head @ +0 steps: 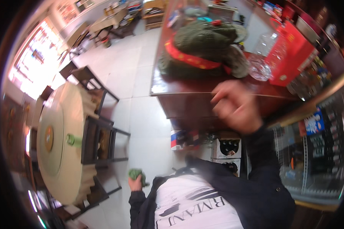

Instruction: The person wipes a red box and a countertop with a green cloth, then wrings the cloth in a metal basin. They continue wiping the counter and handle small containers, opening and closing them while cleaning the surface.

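Observation:
My left hand hangs low beside my body, gripping a bunched green cloth. Motion blurs my right hand, which is raised in front of the dark red wooden counter. Its fingers look loosely curled; no object shows in it, though the blur hides whether they are closed. Behind it on the counter top lies a dark green bundle, perhaps a padded garment, with a red band across it. Closest to the right hand are a clear plastic bottle and a red gift bag or box.
At left stands a round table with a glass turntable, a green cup and dark wooden chairs. A glass-front drinks fridge is at right. Boxes of bottles sit on the floor below the counter.

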